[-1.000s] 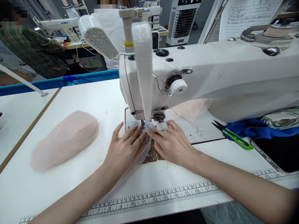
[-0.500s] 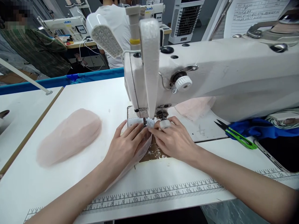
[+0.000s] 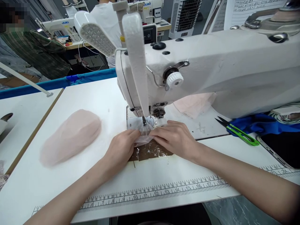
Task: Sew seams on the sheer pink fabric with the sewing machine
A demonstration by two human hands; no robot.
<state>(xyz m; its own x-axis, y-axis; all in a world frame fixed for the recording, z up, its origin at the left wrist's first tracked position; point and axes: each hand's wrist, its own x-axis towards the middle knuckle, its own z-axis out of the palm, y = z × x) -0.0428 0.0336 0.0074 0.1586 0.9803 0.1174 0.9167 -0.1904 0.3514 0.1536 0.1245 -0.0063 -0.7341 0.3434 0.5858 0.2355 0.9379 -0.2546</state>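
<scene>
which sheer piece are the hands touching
The whitish piece by the needle, between left hand and right hand; left pink piece and right pink piece lie untouched.

Scissors, green-handled, against blue cloth; phone, screen dark, beside them; air cooler, white, at back; paper, handwritten, upper right; person, plaid shirt, upper left.

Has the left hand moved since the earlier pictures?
Yes: judged against the sewing machine, the left hand has drawn back slightly, toward the person.
</scene>
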